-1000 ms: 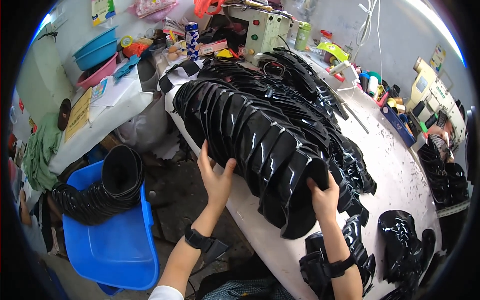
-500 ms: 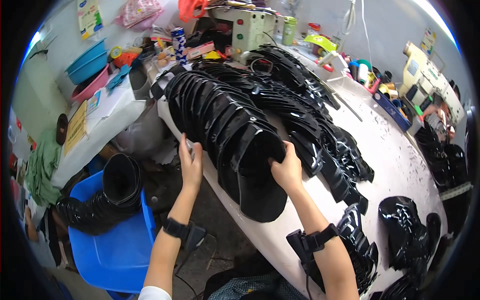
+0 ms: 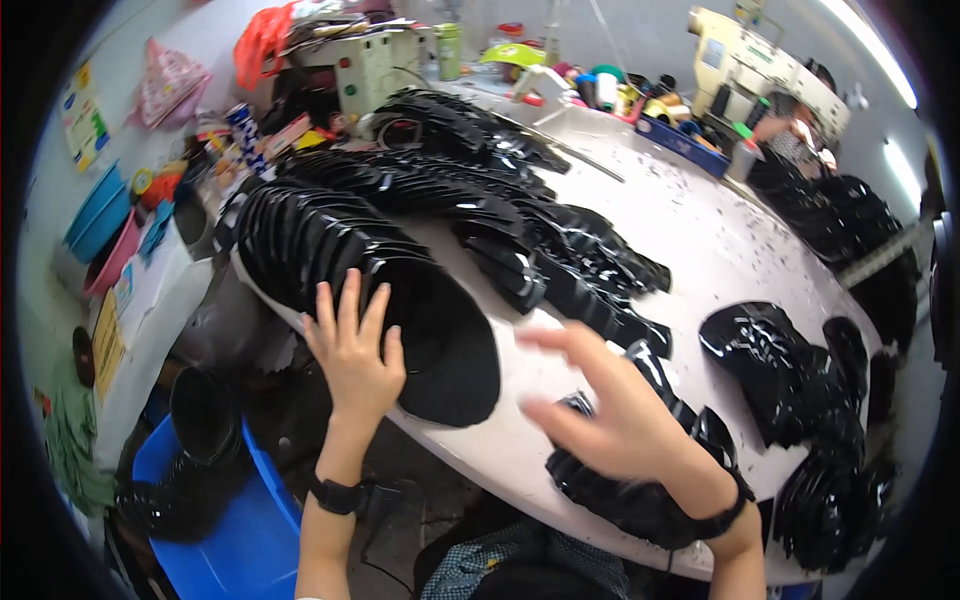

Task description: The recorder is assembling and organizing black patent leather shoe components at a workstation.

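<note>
A long row of nested glossy black curved pieces [image 3: 330, 245] lies along the near left edge of a white table [image 3: 700, 240]. My left hand [image 3: 352, 350] rests flat, fingers spread, against the open front end of that row [image 3: 450, 360]. My right hand [image 3: 620, 415] is blurred, open with fingers apart, hovering over the table edge above a smaller pile of black pieces [image 3: 640, 480]. It holds nothing. Both wrists wear black bands.
More rows of black pieces [image 3: 520, 215] cover the table's middle, with other piles [image 3: 790, 375] at the right. A blue bin [image 3: 230, 520] with black pieces stands on the floor at lower left. Sewing machines [image 3: 370, 65] and clutter line the far edge; another person [image 3: 800, 120] sits at far right.
My right hand has let go of the front end of the stacked row and swung right, toward the small pile. My left hand stays on the stack. The view has shifted right.
</note>
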Demonstrator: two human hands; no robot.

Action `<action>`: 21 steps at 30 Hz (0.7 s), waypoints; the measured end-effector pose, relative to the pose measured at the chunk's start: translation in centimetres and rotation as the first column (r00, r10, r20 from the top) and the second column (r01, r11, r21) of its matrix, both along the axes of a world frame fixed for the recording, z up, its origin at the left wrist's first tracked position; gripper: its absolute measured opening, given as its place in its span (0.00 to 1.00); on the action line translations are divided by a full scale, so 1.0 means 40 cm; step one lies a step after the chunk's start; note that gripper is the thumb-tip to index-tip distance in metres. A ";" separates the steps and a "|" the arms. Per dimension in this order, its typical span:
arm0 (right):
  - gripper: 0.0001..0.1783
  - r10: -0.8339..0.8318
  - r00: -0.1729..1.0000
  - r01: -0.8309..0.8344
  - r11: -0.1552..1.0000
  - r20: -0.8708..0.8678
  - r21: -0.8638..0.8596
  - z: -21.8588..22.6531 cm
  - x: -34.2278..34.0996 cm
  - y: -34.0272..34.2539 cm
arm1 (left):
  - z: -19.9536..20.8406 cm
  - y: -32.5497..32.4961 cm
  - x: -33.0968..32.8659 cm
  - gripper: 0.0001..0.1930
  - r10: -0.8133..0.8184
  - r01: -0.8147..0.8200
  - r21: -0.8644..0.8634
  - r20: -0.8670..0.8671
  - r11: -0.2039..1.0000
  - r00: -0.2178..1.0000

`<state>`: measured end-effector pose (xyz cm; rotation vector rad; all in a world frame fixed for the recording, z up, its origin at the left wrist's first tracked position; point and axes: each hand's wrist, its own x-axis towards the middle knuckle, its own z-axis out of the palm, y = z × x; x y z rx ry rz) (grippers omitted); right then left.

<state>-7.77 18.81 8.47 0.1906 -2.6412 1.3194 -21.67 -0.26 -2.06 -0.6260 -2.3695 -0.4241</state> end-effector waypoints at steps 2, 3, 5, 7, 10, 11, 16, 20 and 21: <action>0.23 0.129 0.986 -0.132 0.991 0.108 0.022 0.027 0.136 0.032 | 0.015 -0.008 0.013 0.23 0.025 -0.025 -0.030 0.025 0.999 0.999; 0.22 0.123 0.985 -0.130 0.990 0.124 0.047 0.014 0.200 0.055 | 0.016 -0.007 0.017 0.24 -0.007 0.007 -0.004 0.024 1.000 1.000; 0.22 0.032 0.980 -0.051 0.994 0.195 0.097 -0.014 0.324 0.090 | 0.026 -0.014 0.035 0.24 -0.026 0.026 0.011 0.009 1.000 1.000; 0.22 -0.274 0.951 0.245 0.951 0.143 0.190 -0.088 0.437 0.136 | 0.033 -0.016 0.061 0.23 -0.022 0.021 -0.018 -0.042 1.000 0.999; 0.25 -0.781 0.624 0.709 0.567 0.001 0.419 -0.195 0.629 0.211 | 0.034 0.010 0.100 0.21 -0.130 0.126 -0.032 -0.139 0.991 0.982; 0.27 -0.871 0.488 0.758 0.395 -0.049 0.519 -0.244 0.685 0.229 | 0.034 0.003 0.121 0.20 -0.141 0.134 -0.060 -0.144 0.989 0.979; 0.37 -0.988 0.037 0.757 -0.071 -0.152 0.650 -0.340 0.890 0.265 | 0.043 0.019 0.190 0.15 -0.305 0.300 -0.057 -0.111 0.952 0.946; 0.39 -0.992 0.028 0.746 -0.060 -0.121 0.663 -0.368 0.935 0.263 | 0.050 0.046 0.232 0.17 -0.374 0.359 -0.148 -0.096 0.922 0.922; 0.40 -0.995 -0.035 0.791 -0.083 -0.091 0.606 -0.371 0.944 0.262 | 0.062 0.053 0.242 0.21 -0.387 0.349 -0.251 -0.118 0.903 0.915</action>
